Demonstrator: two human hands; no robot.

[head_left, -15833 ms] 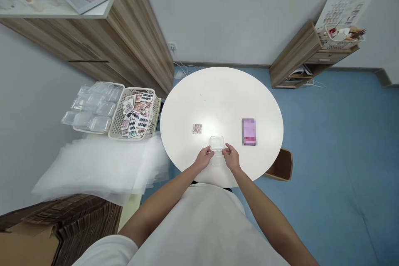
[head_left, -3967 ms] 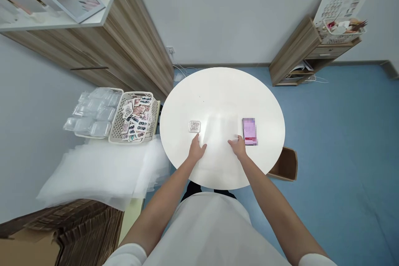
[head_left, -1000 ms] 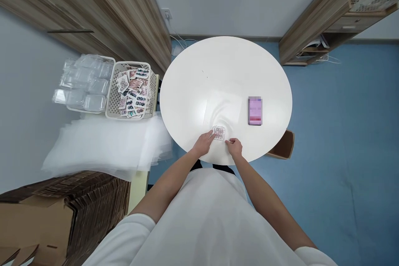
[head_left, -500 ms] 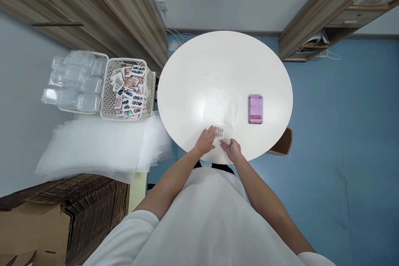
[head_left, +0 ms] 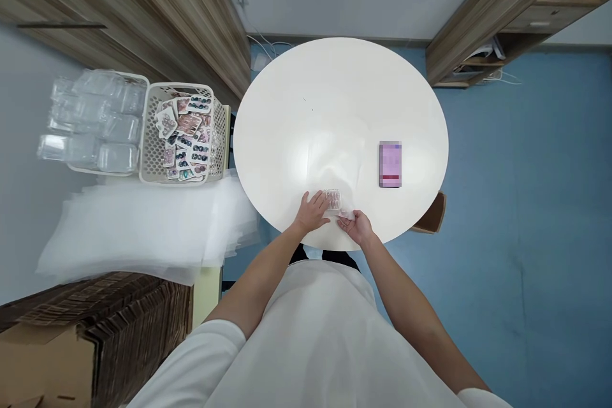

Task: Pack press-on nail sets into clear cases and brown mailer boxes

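Head camera shows me the left hand (head_left: 312,211) spread flat over the left end of a small clear box (head_left: 334,199) on the worktop (head_left: 354,76), the right hand (head_left: 356,227) half-curled at a clear sheet (head_left: 335,159), whether gripping I cannot tell, a blurred purple rectangle (head_left: 391,164) beyond.

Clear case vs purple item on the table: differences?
The clear case is see-through; the purple item looks opaque, with a red band. The case is smaller than the purple item. The left hand covers part of the case; neither hand touches the purple item. Both look roughly rectangular.
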